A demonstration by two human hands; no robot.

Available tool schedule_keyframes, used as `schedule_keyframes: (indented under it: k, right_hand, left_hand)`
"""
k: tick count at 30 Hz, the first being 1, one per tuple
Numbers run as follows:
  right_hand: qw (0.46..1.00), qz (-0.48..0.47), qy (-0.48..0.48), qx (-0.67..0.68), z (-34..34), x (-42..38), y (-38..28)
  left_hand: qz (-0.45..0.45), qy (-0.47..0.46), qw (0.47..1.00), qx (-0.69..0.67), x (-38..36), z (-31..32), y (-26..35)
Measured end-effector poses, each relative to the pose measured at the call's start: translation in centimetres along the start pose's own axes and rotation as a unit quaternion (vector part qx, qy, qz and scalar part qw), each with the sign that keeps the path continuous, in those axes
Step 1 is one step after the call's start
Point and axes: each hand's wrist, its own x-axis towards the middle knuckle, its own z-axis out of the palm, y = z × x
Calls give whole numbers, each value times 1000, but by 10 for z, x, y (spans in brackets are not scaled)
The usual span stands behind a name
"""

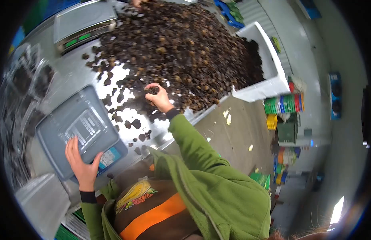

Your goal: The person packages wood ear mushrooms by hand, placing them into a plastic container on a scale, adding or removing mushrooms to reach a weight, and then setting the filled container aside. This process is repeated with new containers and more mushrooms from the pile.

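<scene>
Head camera view: a worker in a soft green jacket (229, 192) and dark apron with an orange band reaches over a gleaming metal table (69, 76). The right hand (158, 98), just off center toward ten o'clock, is curled, its thumb and fingers pinching a dark, ragged clump (153, 90) at the near edge of a broad heap (185, 48). That heap, a coarse mass of small, irregular brown-black pieces flecked with tan, sprawls across twelve o'clock, thinning toward ten o'clock into loose scraps on the bright metal. At eight o'clock, the left hand (83, 164) lies spread, thumb well apart from the fingers, against a gray, smooth plastic box (79, 124) with rounded corners and pale printing; a blue-and-white label (110, 157) marks its near side. A flat-topped scale (85, 18) with lit green displays stands between ten and eleven o'clock, and a fragment of another person's hand (136, 3) shows at eleven. Toward two o'clock, a thick-walled white bin (259, 93) has dark pieces reaching into its hollow. Glossy clear plastic packs (43, 78) crowd the table between nine and ten o'clock, while a translucent plastic stack (43, 200) rests at eight, nearer the rim.
</scene>
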Motion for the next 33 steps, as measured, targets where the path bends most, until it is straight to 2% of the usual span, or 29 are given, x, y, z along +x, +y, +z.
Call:
schedule_keyframes:
  k: [2, 4, 5, 6, 8, 9, 10, 12, 14, 16, 18, 20, 22, 23, 24, 25, 26, 28, 30, 32, 33]
  right_hand:
    - [994, -33, -105, 12, 32, -18, -39]
    - [971, -149, -186, 20, 76, -31, -63]
    - [946, -224, -227, -58, 94, -35, -75]
    - [932, -244, -256, -83, 118, -48, -93]
    - [866, -368, -291, -173, 162, -57, -108]
    - [855, -358, -316, -199, 180, -63, -109]
    - [818, -390, -328, -269, 194, -62, -104]
    - [786, -415, -341, -305, 207, -68, -100]
    - [790, -407, -370, -269, 201, -61, -99]
    - [859, -372, -297, -187, 183, -49, -93]
    - [910, -303, -171, -225, 147, -19, -83]
    - [859, -346, 26, -375, 107, 22, -47]
    - [820, -169, 71, -543, 85, 33, -17]
    - [825, -133, 46, -547, 78, 34, 2]
    - [829, -98, 19, -551, 74, 27, 17]
    - [783, -138, 6, -607, 75, 14, 26]
    - [776, -193, 32, -599, 77, 6, 38]
    - [825, -179, 27, -535, 71, 8, 72]
    - [841, -167, 38, -514, 71, 0, 72]
    - [852, -158, 45, -497, 68, -2, 65]
    - [872, -202, 82, -437, 70, 0, 55]
  left_hand:
    - [0, 13, 1000, 22, 2, -2, -8]
    - [2, 50, 999, -7, 13, -5, -6]
    - [-4, 56, 998, 0, 20, -6, -7]
    - [12, 61, 998, -16, 28, -6, -8]
    - [25, 69, 997, -31, 40, -6, -13]
    - [16, 51, 997, -49, 45, -6, -17]
    - [8, 32, 997, -67, 49, -4, -20]
    - [-2, 34, 996, -83, 54, 0, -26]
    - [-3, 8, 999, -41, 54, 6, -36]
    - [-15, 19, 998, -49, 54, 8, -37]
    - [-27, 32, 998, -40, 53, 9, -40]
    - [-13, 52, 998, -37, 52, 9, -34]
    - [-35, -8, 990, -133, 48, 12, -31]
    - [16, 6, 996, -83, 48, 13, -32]
    - [13, 10, 997, -80, 49, 12, -30]
    - [13, 15, 995, -93, 48, 9, -27]
    - [13, 18, 994, -106, 47, 7, -25]
    - [24, 51, 994, -93, 45, 2, -24]
    - [-14, 115, 988, -100, 41, -4, -24]
    - [-31, 128, 988, -85, 33, -11, -28]
    - [-39, 144, 986, -81, 29, -15, -31]
